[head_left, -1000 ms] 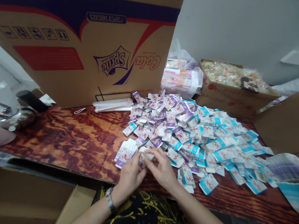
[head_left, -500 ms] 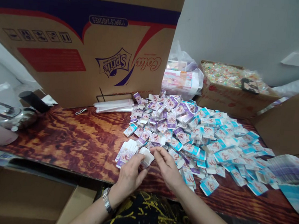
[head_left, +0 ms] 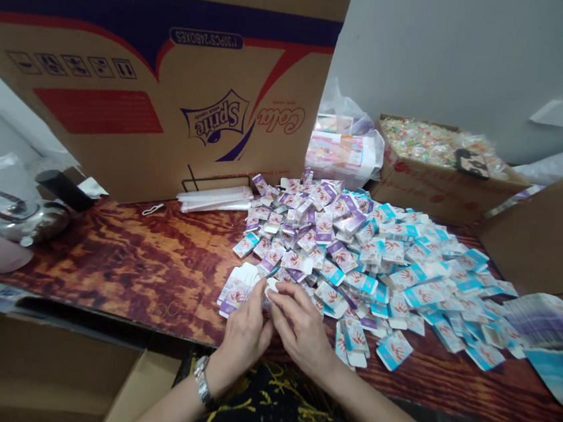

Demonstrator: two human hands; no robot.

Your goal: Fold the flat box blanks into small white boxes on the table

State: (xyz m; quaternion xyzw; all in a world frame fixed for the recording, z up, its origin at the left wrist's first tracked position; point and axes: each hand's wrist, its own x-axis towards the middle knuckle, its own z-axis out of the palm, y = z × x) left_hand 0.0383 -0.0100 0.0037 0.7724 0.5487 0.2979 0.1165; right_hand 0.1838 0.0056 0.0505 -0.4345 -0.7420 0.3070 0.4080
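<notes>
Between my two hands is a small paper box (head_left: pixel 270 289), mostly hidden, with only a white end flap showing. My left hand (head_left: pixel 248 325), a metal watch on its wrist, is closed around the box from the left. The fingers of my right hand (head_left: pixel 300 320) are closed on the box's top flap from the right. Just left of my hands lie a few flattened white-and-purple cartons (head_left: pixel 237 290). Beyond and to the right spreads a heap of small folded boxes, purple ones (head_left: pixel 324 225) at left and blue ones (head_left: pixel 424 293) at right.
A large cardboard carton (head_left: pixel 162 104) stands at the back left. An open box of wrapped sweets (head_left: pixel 419 145) sits at the back right. Clear plastic sleeves (head_left: pixel 215 199) lie by the carton. A metal kettle (head_left: pixel 33 222) is at far left, flat printed sheets (head_left: pixel 548 326) at far right.
My right hand has moved left and its fingers have closed over the box's white flap, which stood open before. My left hand still holds the box in nearly the same place.
</notes>
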